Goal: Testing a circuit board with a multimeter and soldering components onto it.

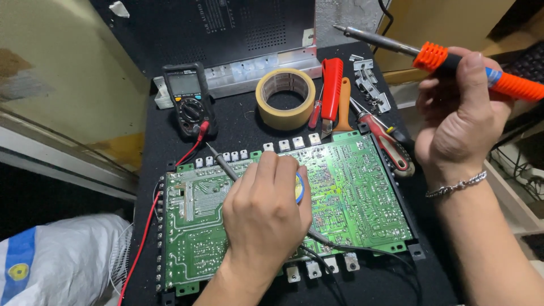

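Note:
A green circuit board (351,192) lies solder side up on a black mat. My left hand (265,212) rests on the board's middle, closed around a small blue-rimmed round thing (299,188); a thin grey probe (222,161) pokes out beyond its knuckles toward the upper left. My right hand (462,107) is raised above the board's right edge and grips an orange-handled soldering iron (436,55), its metal tip pointing up-left. A silver bracelet circles that wrist.
A black multimeter (188,102) with a red lead stands at the back left. Beside it lie a roll of tan tape (285,99), a red cutter (331,85), an orange-handled tool (343,105), a red-black screwdriver (385,141) and metal brackets (371,85). A white sack (56,260) sits lower left.

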